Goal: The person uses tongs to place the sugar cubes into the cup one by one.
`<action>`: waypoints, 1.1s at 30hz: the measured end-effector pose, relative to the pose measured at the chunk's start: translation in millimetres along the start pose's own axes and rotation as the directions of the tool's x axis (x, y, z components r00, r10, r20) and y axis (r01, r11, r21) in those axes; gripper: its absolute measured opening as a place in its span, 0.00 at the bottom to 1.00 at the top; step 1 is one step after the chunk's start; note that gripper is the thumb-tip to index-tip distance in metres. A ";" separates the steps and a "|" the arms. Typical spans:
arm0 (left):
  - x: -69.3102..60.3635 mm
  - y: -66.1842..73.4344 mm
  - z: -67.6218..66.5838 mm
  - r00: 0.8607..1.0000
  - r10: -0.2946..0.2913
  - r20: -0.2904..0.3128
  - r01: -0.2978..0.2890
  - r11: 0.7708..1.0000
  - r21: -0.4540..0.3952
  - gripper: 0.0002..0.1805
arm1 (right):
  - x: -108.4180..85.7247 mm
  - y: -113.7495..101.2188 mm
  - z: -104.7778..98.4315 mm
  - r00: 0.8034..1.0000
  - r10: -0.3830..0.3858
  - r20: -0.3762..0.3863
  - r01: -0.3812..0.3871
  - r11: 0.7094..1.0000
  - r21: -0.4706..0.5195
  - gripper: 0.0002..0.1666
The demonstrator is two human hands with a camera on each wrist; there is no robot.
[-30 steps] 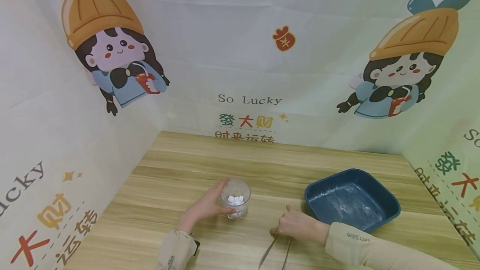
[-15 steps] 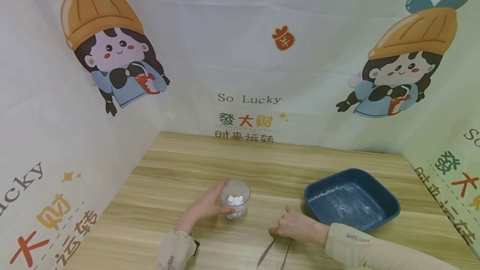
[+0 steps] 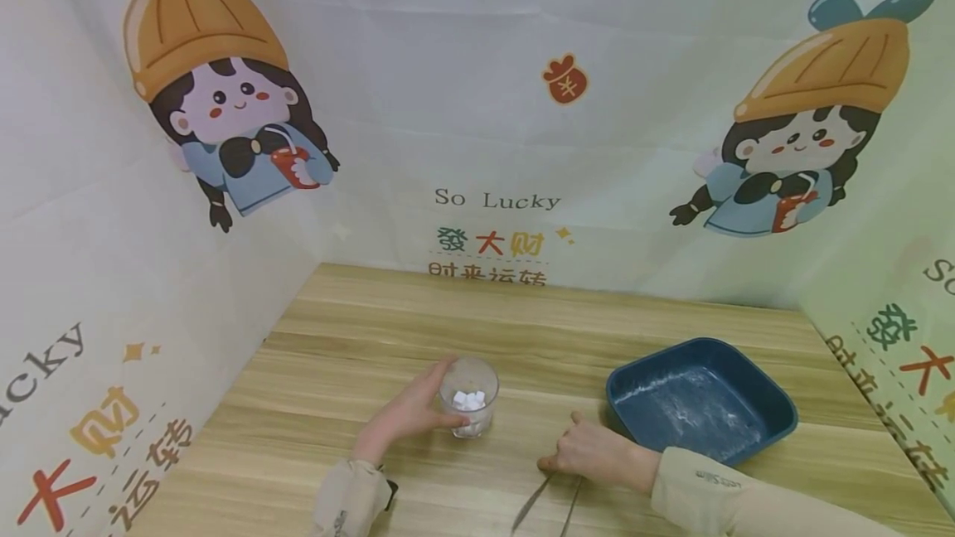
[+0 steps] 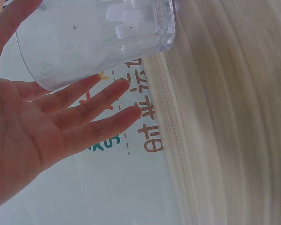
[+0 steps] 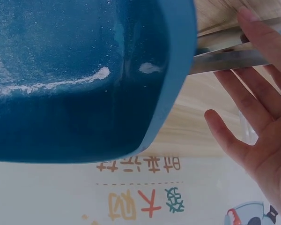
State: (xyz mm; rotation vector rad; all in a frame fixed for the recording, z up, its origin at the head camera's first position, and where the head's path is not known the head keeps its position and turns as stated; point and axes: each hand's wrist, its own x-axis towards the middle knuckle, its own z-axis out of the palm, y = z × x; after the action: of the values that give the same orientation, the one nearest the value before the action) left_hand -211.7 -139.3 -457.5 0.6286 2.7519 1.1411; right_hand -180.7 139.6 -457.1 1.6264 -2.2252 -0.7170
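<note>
A clear glass (image 3: 477, 373) stands upright on the wooden table, with several small white cubes (image 3: 468, 400) in its bottom. My left hand (image 3: 406, 415) holds it from the left, thumb at the front and forefinger behind. In the left wrist view the other fingers (image 4: 96, 124) extend below the glass, apart from each other. To its right, my right hand (image 3: 599, 454) pinches a pair of metal tongs (image 3: 531, 506) low over the table. Their two arms spread toward the near side and run out of the head view. In the right wrist view the tongs (image 5: 234, 60) pass between thumb and fingers.
A dark blue rectangular basin (image 3: 701, 396) with whitish marks inside stands right of the glass, its near rim partly behind the right sleeve (image 3: 694, 479). Printed cloth walls (image 3: 477, 123) enclose the table at the back and both sides.
Almost nothing differs. The view shifts slightly, and the right hand with the tongs moves very little. The glass and left hand stay in place.
</note>
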 end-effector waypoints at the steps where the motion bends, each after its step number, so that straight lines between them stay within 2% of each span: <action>1: 0.2 0.3 -0.3 1.000 -0.001 0.000 0.001 1.000 -0.001 0.51 | -0.8 0.5 -0.4 1.000 0.000 -0.002 0.000 1.000 0.012 0.16; 5: 0.0 1.3 -1.0 1.000 -0.005 0.000 0.005 1.000 -0.001 0.51 | -4.7 3.2 -1.6 0.999 0.001 -0.036 0.001 0.998 0.065 0.18; 9: -0.1 0.8 -1.0 1.000 -0.008 0.000 0.008 1.000 -0.001 0.51 | -9.7 7.1 -4.5 0.998 0.025 -0.058 -0.018 0.993 0.116 0.24; 15: 0.4 -1.6 -0.2 1.000 0.012 0.000 -0.012 1.000 0.006 0.51 | -18.4 18.0 -18.3 0.997 0.080 0.019 -0.082 0.985 0.153 0.34; 23: 2.2 -2.0 0.5 1.000 0.024 -0.003 -0.024 1.000 0.001 0.50 | -34.6 34.2 -44.0 0.975 0.188 0.116 -0.216 0.922 0.322 0.35; 33: 1.5 0.4 0.3 1.000 0.018 -0.007 -0.018 1.000 0.000 0.50 | -54.2 47.5 -64.8 0.958 0.275 0.078 -0.283 0.874 0.395 0.36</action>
State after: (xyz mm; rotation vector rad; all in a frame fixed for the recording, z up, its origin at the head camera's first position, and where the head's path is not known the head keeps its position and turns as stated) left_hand -212.9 -138.2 -457.3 0.6518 2.7574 1.1495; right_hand -168.5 188.0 -374.0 1.4064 -2.6804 -0.2025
